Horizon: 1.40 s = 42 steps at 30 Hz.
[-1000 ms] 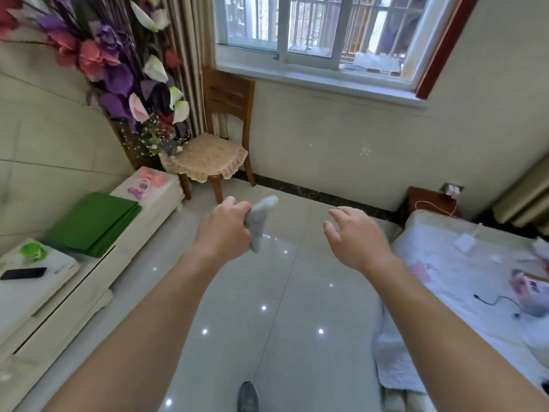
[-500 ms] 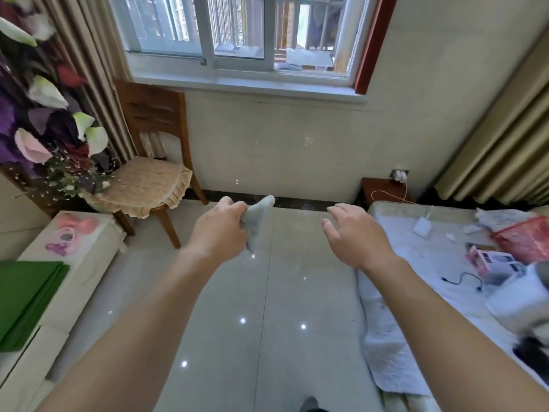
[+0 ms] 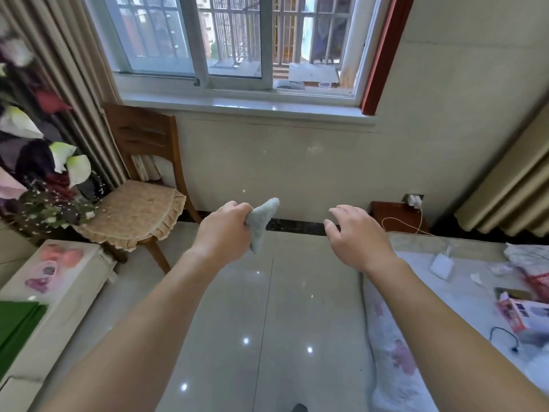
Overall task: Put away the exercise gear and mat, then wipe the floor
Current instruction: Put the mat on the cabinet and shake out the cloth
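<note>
Head view: I see my left grip (image 3: 222, 233) clenched round the grey cloth (image 3: 263, 221), which sticks out at its 3 o'clock, above the floor (image 3: 267, 322); right grip (image 3: 356, 236), further toward 3 o'clock, hangs released.

The one camera sits on my head, wide-angle, looking forward and down. My forearms run in from the bottom corners to my left hand (image 3: 221, 233) and right hand (image 3: 358, 237) at mid-frame, near the lens. It faces the window (image 3: 234, 37) across the top of the frame, with the wall (image 3: 297, 162) below it and the floor (image 3: 297, 307) filling the lower centre.
</note>
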Motion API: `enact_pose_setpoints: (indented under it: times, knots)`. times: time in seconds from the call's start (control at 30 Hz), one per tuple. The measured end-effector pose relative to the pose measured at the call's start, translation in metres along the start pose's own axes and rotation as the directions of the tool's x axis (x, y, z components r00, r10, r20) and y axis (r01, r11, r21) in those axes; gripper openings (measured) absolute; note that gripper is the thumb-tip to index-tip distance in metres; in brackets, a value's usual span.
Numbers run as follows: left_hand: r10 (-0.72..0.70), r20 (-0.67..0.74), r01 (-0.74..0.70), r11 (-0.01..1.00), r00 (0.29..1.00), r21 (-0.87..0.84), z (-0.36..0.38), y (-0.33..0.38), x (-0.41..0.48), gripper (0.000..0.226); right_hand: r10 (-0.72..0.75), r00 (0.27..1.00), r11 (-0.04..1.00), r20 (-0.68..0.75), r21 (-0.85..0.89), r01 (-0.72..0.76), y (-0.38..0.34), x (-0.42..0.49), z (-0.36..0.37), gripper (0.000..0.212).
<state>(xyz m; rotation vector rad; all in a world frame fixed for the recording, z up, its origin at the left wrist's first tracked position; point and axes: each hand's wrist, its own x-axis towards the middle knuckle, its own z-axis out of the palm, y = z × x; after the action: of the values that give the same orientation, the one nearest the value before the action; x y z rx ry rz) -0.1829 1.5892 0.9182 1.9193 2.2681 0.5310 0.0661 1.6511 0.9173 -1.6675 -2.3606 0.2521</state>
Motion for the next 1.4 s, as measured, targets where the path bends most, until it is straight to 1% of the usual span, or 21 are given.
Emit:
enact_pose_setpoints:
  times: [0.23, 0.4, 0.63, 0.77, 0.87, 1.0, 1.2, 1.4]
  knots:
    - [-0.023, -0.041, 0.022, 0.999, 0.999, -0.043, -0.001, -0.004, 0.079, 0.023, -0.024, 1.000, 1.000, 0.001, 0.008, 0.024, 0.008, 0.085, -0.013, 0.037]
    - [-0.033, -0.056, 0.028, 0.997, 0.998, -0.078, 0.007, -0.015, 0.148, 0.025, -0.028, 1.000, 0.999, -0.009, -0.016, 0.027, 0.009, 0.148, -0.010, 0.036]
    - [0.039, -0.035, -0.043, 0.990, 0.999, -0.137, 0.010, -0.045, 0.260, 0.028, 0.033, 0.999, 0.999, -0.038, -0.034, -0.035, 0.000, 0.247, -0.001, 0.037]
    - [0.091, 0.011, -0.089, 0.988, 0.996, -0.123, 0.007, -0.054, 0.317, 0.030, 0.075, 0.996, 0.997, -0.056, -0.030, -0.077, -0.004, 0.291, 0.005, 0.036]
    - [0.102, 0.029, -0.098, 0.987, 0.994, -0.124, 0.006, -0.056, 0.355, 0.031, 0.084, 0.995, 0.995, -0.058, -0.049, -0.087, 0.001, 0.321, 0.007, 0.038]
    - [0.107, 0.054, -0.100, 0.987, 0.993, -0.123, 0.014, -0.056, 0.405, 0.033, 0.121, 0.990, 0.991, -0.070, -0.042, -0.124, 0.014, 0.367, 0.008, 0.036]
    - [0.109, 0.074, -0.098, 0.986, 0.991, -0.135, 0.038, -0.041, 0.486, 0.030, 0.104, 0.993, 0.994, -0.061, -0.019, -0.106, 0.046, 0.448, 0.017, 0.038]
    - [0.106, 0.039, -0.100, 0.984, 0.994, -0.147, 0.062, -0.005, 0.588, 0.025, 0.086, 0.995, 0.996, -0.056, -0.005, -0.086, 0.098, 0.549, 0.020, 0.041]
